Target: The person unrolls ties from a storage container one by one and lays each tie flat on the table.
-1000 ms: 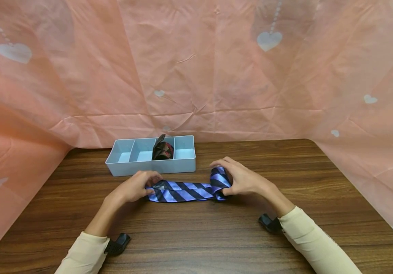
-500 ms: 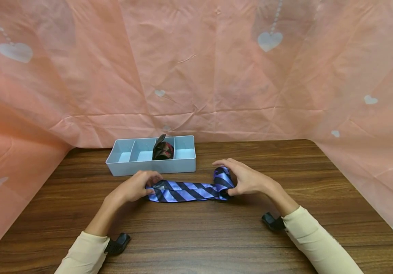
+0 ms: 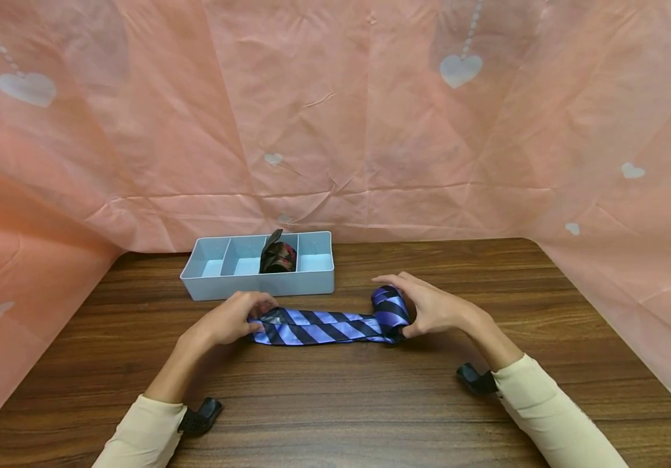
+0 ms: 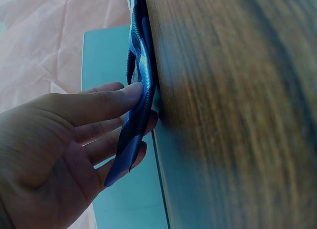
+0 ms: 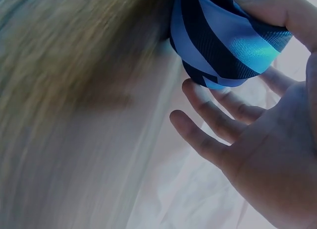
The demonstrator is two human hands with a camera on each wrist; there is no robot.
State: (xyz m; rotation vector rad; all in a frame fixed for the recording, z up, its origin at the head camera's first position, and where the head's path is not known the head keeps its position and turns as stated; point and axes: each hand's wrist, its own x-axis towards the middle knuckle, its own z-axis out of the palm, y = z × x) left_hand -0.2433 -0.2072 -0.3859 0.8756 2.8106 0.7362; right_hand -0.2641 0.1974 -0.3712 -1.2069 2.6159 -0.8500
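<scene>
A necktie (image 3: 317, 327) with blue and black stripes lies across the table, flat on the left and rolled up at its right end. In the left wrist view, my left hand (image 4: 59, 140) pinches the tie's wide end between thumb and fingers. My right hand (image 3: 437, 307) holds the rolled part (image 3: 390, 311) from its right side. Seen from the right wrist, the thumb is on one side of the roll (image 5: 223, 40) and fingertips touch the other, while the lowest finger stands apart from it. The inside of the roll is mostly hidden.
Behind the tie, a light blue divided box (image 3: 253, 284) stands toward the back left of the wooden table (image 3: 335, 403). One compartment holds a dark patterned rolled tie (image 3: 281, 257). A peach curtain (image 3: 335, 130) encloses the back and sides.
My right hand has shifted to the right together with the roll, and the flat stretch of necktie between the hands is longer. The left hand keeps its place at the wide end.
</scene>
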